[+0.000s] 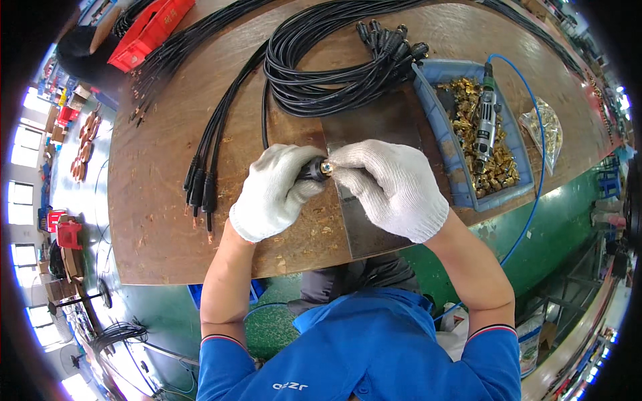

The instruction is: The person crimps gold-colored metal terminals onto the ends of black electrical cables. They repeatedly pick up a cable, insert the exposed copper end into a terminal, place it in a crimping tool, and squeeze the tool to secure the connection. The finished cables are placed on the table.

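Note:
My left hand, in a white knit glove, is closed around a black cable connector above the wooden table. At the connector's right end sits a small brass-coloured fitting. My right hand, also gloved, has its thumb and forefinger pinched on that fitting; the fingertips partly cover it. A black cable runs from the coil down behind my left hand. Beyond both hands lies a large coil of black cables, its black connectors bunched at the right.
A blue-grey bin of brass fittings stands at the right, an air screwdriver with a blue hose lying across it. Beside it is a clear plastic bag. Several cable ends lie left of my hands; a red crate sits far left.

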The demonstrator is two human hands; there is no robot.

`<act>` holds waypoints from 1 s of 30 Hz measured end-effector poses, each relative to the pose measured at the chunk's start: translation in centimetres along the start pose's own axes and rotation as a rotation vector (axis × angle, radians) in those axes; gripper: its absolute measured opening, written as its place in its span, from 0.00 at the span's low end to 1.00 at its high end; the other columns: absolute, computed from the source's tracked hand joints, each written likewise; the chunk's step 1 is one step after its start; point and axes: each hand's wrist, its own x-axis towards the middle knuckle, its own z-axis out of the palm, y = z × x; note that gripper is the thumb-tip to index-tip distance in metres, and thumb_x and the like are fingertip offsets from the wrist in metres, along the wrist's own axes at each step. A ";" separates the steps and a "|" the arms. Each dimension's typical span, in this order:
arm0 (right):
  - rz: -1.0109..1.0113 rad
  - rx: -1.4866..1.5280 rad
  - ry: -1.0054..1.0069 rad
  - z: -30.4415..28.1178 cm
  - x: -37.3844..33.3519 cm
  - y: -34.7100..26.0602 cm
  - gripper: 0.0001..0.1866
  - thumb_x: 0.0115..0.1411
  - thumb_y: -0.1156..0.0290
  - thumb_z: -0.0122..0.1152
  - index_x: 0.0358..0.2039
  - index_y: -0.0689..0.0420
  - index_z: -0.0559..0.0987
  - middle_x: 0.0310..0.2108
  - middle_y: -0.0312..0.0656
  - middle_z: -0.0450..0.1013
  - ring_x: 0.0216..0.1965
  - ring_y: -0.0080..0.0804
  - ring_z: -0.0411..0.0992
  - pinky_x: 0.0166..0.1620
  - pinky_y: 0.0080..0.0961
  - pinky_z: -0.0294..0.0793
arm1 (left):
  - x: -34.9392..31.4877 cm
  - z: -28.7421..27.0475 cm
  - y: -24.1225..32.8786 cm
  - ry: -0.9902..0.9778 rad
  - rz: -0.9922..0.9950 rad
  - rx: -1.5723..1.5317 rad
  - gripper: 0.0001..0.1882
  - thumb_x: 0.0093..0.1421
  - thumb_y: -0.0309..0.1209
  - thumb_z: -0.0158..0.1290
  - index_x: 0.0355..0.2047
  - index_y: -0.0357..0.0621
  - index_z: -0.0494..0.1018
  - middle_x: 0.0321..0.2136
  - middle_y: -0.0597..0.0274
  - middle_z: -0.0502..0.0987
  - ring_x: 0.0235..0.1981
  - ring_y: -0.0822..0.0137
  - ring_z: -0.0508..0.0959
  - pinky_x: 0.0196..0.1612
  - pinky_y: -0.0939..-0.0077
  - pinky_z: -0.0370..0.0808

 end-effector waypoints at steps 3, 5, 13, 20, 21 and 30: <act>0.029 0.045 -0.031 -0.3 -0.2 0.7 0.08 0.65 0.76 0.70 0.44 0.57 0.84 0.38 0.47 0.84 0.34 0.46 0.84 0.38 0.33 0.83 | 0.4 0.1 0.2 -0.022 0.055 0.130 0.24 0.56 0.36 0.68 0.51 0.41 0.77 0.36 0.51 0.82 0.39 0.43 0.81 0.46 0.52 0.77; 0.025 0.028 -0.032 -0.1 -0.6 1.4 0.05 0.67 0.74 0.66 0.43 0.56 0.82 0.36 0.46 0.83 0.34 0.46 0.84 0.37 0.36 0.82 | 0.7 0.0 0.4 -0.044 0.121 0.301 0.24 0.56 0.37 0.68 0.50 0.39 0.78 0.36 0.49 0.82 0.39 0.42 0.80 0.46 0.52 0.76; 0.451 0.353 0.027 2.0 0.5 2.4 0.17 0.73 0.58 0.64 0.43 0.62 0.79 0.36 0.53 0.83 0.37 0.44 0.85 0.41 0.38 0.81 | 4.6 -0.7 0.3 -0.154 0.075 0.263 0.40 0.55 0.31 0.68 0.68 0.41 0.68 0.36 0.49 0.83 0.37 0.45 0.82 0.45 0.55 0.76; 0.719 0.930 0.340 0.5 4.3 6.3 0.15 0.72 0.63 0.62 0.48 0.63 0.81 0.33 0.42 0.80 0.24 0.22 0.75 0.26 0.22 0.73 | 3.6 -0.7 1.0 0.323 -0.262 0.056 0.15 0.65 0.32 0.66 0.49 0.38 0.83 0.37 0.54 0.85 0.34 0.63 0.83 0.41 0.64 0.79; 0.737 1.019 0.352 0.4 4.2 6.7 0.15 0.73 0.63 0.60 0.50 0.63 0.80 0.34 0.44 0.80 0.25 0.25 0.75 0.26 0.23 0.73 | 2.9 -0.2 0.2 0.319 -0.396 -0.184 0.17 0.74 0.38 0.58 0.51 0.35 0.81 0.40 0.56 0.86 0.41 0.68 0.82 0.46 0.67 0.78; 0.809 0.777 0.339 3.6 4.5 10.7 0.22 0.75 0.53 0.54 0.43 0.61 0.83 0.37 0.36 0.79 0.38 0.24 0.74 0.45 0.23 0.73 | 10.7 4.4 -4.8 0.353 -0.376 -1.476 0.33 0.76 0.61 0.47 0.42 0.39 0.75 0.21 0.69 0.58 0.26 0.66 0.64 0.43 0.61 0.76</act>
